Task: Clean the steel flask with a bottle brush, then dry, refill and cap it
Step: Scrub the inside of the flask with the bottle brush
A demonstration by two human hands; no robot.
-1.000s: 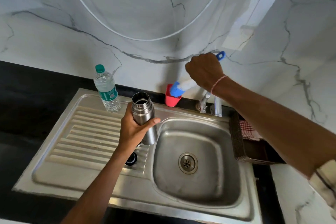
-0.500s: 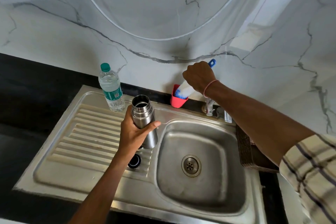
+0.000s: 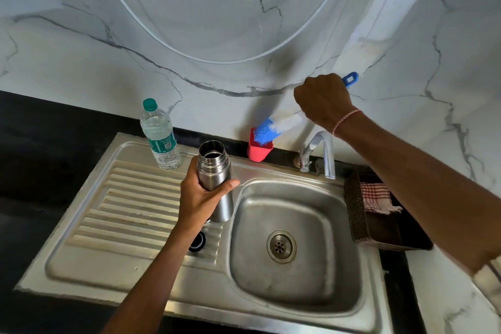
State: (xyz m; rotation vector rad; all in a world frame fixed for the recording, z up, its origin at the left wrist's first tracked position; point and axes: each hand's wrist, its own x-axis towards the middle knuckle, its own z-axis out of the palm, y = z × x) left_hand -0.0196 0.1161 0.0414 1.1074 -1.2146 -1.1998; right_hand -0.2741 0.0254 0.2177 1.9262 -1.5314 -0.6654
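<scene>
My left hand [image 3: 200,198] grips the open steel flask [image 3: 215,171] upright over the drainboard, beside the sink basin. Its black cap [image 3: 197,241] lies on the drainboard just below that hand. My right hand [image 3: 322,102] holds the bottle brush [image 3: 273,127] by its blue handle near the wall. The blue and white bristles point down-left, their tip at the rim of a red cup [image 3: 259,150]. A clear water bottle [image 3: 160,136] with a green cap stands at the back of the drainboard.
The steel sink [image 3: 295,290] has a drain in its middle and a chrome tap [image 3: 324,152] behind it. A dark woven basket [image 3: 355,211] with a red checked cloth [image 3: 375,195] sits to the right. Black counter surrounds the sink; a marble wall rises behind.
The brush dipped toward the red cup, then rose again, so more bristles show above the rim now. The left hand with the flask has stayed in place.
</scene>
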